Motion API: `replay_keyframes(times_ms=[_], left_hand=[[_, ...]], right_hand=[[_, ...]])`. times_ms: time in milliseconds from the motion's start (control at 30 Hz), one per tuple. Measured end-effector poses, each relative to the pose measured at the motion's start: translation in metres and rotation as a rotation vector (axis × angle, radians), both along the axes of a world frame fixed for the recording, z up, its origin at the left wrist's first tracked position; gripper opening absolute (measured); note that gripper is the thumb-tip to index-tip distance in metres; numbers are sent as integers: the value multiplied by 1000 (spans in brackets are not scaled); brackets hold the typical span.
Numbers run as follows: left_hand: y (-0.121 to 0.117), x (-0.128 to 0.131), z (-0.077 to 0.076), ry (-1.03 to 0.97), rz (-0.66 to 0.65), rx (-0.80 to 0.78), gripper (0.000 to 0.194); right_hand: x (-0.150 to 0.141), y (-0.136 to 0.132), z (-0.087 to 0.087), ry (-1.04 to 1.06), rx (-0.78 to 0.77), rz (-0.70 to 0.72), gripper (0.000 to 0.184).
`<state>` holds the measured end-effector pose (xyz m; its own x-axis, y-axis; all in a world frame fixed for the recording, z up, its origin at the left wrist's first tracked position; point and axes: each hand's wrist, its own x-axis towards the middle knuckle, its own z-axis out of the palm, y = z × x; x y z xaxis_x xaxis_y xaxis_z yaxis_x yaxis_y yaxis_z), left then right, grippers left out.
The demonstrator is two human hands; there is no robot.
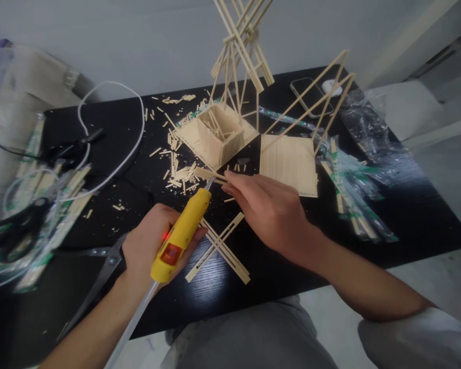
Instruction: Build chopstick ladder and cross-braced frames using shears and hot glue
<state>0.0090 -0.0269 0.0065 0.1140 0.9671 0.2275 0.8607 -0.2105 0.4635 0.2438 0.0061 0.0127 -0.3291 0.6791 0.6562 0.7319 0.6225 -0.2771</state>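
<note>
Our left hand (148, 246) is closed around the yellow glue gun (182, 233), above the near half of the black table (276, 277). Our right hand (271, 210) pinches thin wooden sticks (204, 173) at the nozzle (209, 185). The nozzle points away and rightward; the long axis runs diagonally, near left to far right. Beyond stands a plain grey wall (169, 36).
</note>
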Motion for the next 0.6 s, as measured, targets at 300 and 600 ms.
replay_keyframes(times_ms=[300, 600], left_hand=[[9, -16, -16, 9, -121, 73, 31], [5, -4, 0, 122, -56, -42, 34]], right_hand=[[-1, 1, 0, 6, 9, -1, 19], [-1, 0, 0, 11, 11, 9, 18]])
